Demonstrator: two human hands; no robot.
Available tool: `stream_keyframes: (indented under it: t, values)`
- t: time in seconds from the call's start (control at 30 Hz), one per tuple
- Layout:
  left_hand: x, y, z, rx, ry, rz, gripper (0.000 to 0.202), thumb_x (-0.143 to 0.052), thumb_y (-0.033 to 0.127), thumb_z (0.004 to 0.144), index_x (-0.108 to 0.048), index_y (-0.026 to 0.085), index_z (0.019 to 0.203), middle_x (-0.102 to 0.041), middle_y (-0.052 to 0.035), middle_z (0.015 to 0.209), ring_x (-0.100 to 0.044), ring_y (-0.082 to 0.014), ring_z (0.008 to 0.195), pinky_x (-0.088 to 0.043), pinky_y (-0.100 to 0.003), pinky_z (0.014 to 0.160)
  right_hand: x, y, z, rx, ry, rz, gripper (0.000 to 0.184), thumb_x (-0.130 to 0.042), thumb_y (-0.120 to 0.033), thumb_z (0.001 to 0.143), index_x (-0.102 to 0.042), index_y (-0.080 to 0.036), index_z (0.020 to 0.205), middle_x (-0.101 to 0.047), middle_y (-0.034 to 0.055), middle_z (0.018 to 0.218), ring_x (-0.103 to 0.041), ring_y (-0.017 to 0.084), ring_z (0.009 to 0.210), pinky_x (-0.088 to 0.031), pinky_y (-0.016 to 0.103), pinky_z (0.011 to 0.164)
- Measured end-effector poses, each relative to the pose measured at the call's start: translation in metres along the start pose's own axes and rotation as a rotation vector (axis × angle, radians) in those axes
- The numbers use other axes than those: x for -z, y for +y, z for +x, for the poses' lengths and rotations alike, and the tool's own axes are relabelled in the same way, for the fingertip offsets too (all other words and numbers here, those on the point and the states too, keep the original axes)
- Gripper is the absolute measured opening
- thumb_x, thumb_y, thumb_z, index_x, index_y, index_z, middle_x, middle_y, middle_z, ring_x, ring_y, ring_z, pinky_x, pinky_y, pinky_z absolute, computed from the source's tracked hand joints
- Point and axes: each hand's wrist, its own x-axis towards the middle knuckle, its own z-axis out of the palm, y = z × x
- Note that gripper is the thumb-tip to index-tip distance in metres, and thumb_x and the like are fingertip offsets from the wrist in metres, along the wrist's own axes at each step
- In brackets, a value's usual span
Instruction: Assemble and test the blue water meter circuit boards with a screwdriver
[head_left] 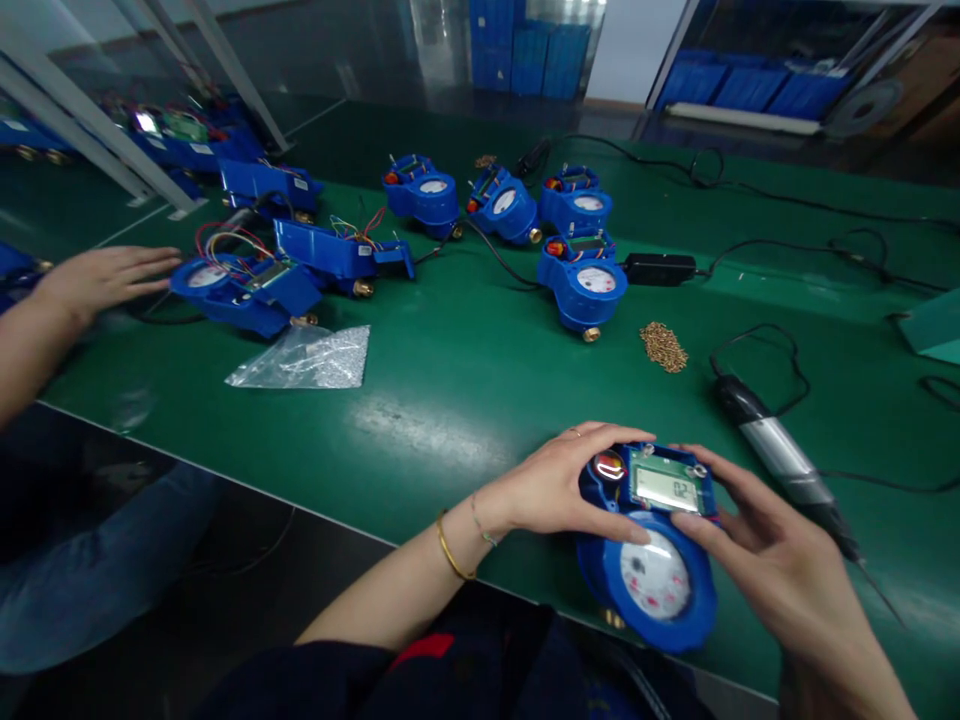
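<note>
A blue water meter [705,600] with a white round dial and a small lit display on a green circuit board sits at the table's front edge. My left hand [551,480] grips its left side, thumb on the dial's rim and fingers along the top of the housing. From the right, my right hand [780,550] closes on the housing, thumb just below the display. To the right lies an electric screwdriver [780,450] with a cord. A pile of small brass screws [664,347] is beyond the meter.
Several blue meters [592,285] stand farther back, near a black adapter [660,268] and cables. A clear plastic bag [315,358] lies left of centre. At the left, another person's hand [112,280] is beside a meter with loose wires [247,285].
</note>
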Motion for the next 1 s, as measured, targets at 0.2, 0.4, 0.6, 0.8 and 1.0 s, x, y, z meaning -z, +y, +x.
stream_keyframes:
  t: [0.2,0.4,0.6,0.8,1.0]
  values:
    - [-0.001,-0.005,-0.001,-0.055,0.027,0.020,0.078,-0.086,0.030,0.069,-0.054,0.034,0.139,-0.066,-0.0054,0.130,-0.063,-0.0291,0.120,-0.050,-0.043,0.104,0.005,-0.005,0.004,0.046,-0.032,-0.047,0.062,-0.086,-0.045,0.067,-0.069,-0.021,0.121,-0.067,0.0102,0.130,-0.072,0.027,0.102,-0.061,0.027,0.084]
    - [-0.001,-0.004,0.002,-0.064,0.017,0.009,0.077,-0.088,0.036,0.068,-0.056,0.029,0.137,-0.064,-0.0087,0.134,-0.060,-0.0297,0.124,-0.048,-0.043,0.107,0.007,-0.004,0.006,0.102,-0.063,-0.063,0.057,-0.085,-0.046,0.069,-0.070,-0.020,0.118,-0.067,0.0110,0.128,-0.070,0.029,0.107,-0.060,0.030,0.089]
    - [-0.010,-0.001,0.013,-0.009,0.073,-0.070,0.056,-0.086,0.030,0.070,-0.066,0.027,0.123,-0.070,-0.0058,0.119,-0.066,-0.0253,0.112,-0.050,-0.040,0.101,0.010,0.003,0.006,0.072,-0.085,0.007,0.061,-0.089,-0.041,0.065,-0.069,-0.021,0.119,-0.066,0.0106,0.132,-0.065,0.029,0.118,-0.055,0.032,0.097]
    - [-0.007,0.002,0.014,0.086,0.096,-0.105,0.055,-0.089,0.028,0.064,-0.070,0.024,0.116,-0.070,-0.0062,0.111,-0.066,-0.0255,0.104,-0.050,-0.041,0.097,0.045,0.011,0.019,0.048,-0.096,0.122,0.070,-0.081,-0.049,0.074,-0.058,-0.029,0.137,-0.060,0.0089,0.140,-0.059,0.028,0.127,-0.049,0.041,0.108]
    - [-0.006,0.002,0.014,0.129,0.084,-0.128,0.054,-0.088,0.031,0.066,-0.069,0.024,0.116,-0.068,-0.0068,0.112,-0.064,-0.0265,0.105,-0.050,-0.043,0.097,0.070,0.006,0.048,-0.067,0.231,-0.093,0.047,-0.074,-0.055,0.077,-0.073,-0.021,0.110,-0.075,0.0111,0.108,-0.070,0.027,0.109,-0.050,0.039,0.105]
